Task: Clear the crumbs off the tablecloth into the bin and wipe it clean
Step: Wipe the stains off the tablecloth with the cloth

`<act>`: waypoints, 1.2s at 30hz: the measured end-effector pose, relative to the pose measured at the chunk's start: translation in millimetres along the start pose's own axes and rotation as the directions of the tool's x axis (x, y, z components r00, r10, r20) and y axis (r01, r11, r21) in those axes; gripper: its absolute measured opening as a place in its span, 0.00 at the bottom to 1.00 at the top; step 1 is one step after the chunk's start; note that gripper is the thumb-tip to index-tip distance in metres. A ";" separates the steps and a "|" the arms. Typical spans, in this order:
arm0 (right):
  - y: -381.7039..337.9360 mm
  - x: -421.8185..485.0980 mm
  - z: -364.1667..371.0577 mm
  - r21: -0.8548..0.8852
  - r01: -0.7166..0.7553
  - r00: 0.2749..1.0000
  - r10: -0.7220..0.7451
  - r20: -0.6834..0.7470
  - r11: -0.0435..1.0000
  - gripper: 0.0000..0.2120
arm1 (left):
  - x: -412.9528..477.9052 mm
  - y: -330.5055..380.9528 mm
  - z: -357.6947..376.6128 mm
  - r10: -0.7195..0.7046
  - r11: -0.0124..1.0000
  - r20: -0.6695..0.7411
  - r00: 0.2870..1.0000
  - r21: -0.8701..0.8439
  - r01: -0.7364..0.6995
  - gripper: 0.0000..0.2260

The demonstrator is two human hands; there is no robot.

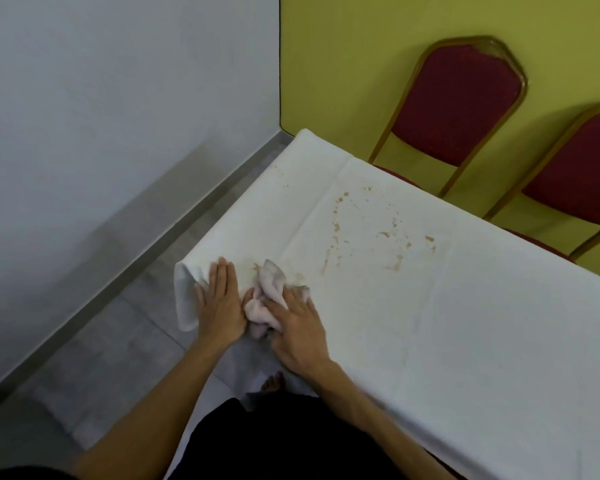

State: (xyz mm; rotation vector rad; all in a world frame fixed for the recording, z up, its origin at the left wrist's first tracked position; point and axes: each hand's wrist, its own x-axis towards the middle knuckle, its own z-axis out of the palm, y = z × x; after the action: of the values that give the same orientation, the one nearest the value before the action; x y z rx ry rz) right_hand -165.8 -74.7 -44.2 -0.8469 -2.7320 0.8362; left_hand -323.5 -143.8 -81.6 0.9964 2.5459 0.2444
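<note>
Grey wall meets yellow-green wall in the corner beyond a white tablecloth [465, 323], which is draped over a long counter that I cannot see beneath it. Two red-padded, gold-framed chairs [458, 102] stand against its far side. Orange-brown crumbs and smears [336, 226] are scattered across the middle of the cloth, and a few more lie close to the near corner. I see no bin anywhere in view, so I cannot say where the crumbs are meant to go. The left grip [219, 303], a bare hand, lies flat with its fingers straight, pressing the cloth down just inside the corner; I judge this is to pin the fabric so it does not drag or bunch under the rubbing. The right grip [298, 327] is closed around a crumpled pinkish-white rag [269, 285], which is bunched under its fingers and touches the cloth right beside the left thumb, at the edge of a faint stain. The wiping looks barely begun, since most marks lie well beyond the rag. Below the counter edge a bare foot [272, 381] shows on the grey tiled floor [118, 323].
</note>
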 end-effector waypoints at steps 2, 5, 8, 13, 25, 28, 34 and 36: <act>5.8 1.9 -3.6 -0.012 -0.020 1.000 0.020 0.004 1.000 0.28 | -1.9 -2.1 0.2 0.012 1.000 0.002 1.000 -0.004 -0.012 0.34; 38.3 -15.0 -22.5 -0.098 -0.171 0.985 0.167 -0.051 0.980 0.38 | -3.9 -3.5 0.3 0.035 0.999 -0.015 0.999 -0.022 -0.035 0.34; 75.9 -30.9 -44.3 -0.131 -0.378 0.919 0.353 -0.176 0.917 0.36 | -3.1 -6.6 0.7 0.056 0.998 0.020 0.998 -0.014 -0.056 0.34; 73.3 -16.3 -40.0 -0.083 -0.486 0.854 0.452 -0.256 0.870 0.29 | -1.9 -8.6 2.7 0.058 0.998 0.020 0.998 -0.015 -0.057 0.34; -10.5 60.6 19.5 -0.233 -0.073 0.997 0.072 -0.013 0.970 0.34 | -3.1 -10.6 2.8 0.117 0.988 0.018 0.993 0.098 -0.118 0.34; 34.3 51.3 -5.3 -0.287 -0.123 0.991 0.133 0.016 0.950 0.35 | -0.8 -4.7 -0.6 0.060 0.996 0.025 0.998 0.064 -0.061 0.31; 68.9 64.7 -40.6 -0.252 -0.409 0.912 0.392 -0.117 0.877 0.34 | -0.1 -6.1 3.4 0.055 0.995 -0.005 0.998 0.085 -0.054 0.31; 45.3 76.8 -28.7 -0.234 -0.434 0.901 0.415 -0.128 0.870 0.31 | -0.4 -5.3 5.4 0.054 0.995 -0.016 0.998 0.080 -0.053 0.31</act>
State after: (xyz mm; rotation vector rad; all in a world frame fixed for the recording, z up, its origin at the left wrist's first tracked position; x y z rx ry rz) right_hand -199.1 12.8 -46.5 -1.5427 -2.6602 0.4965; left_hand -324.3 -147.9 -88.0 1.0980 2.5656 0.1687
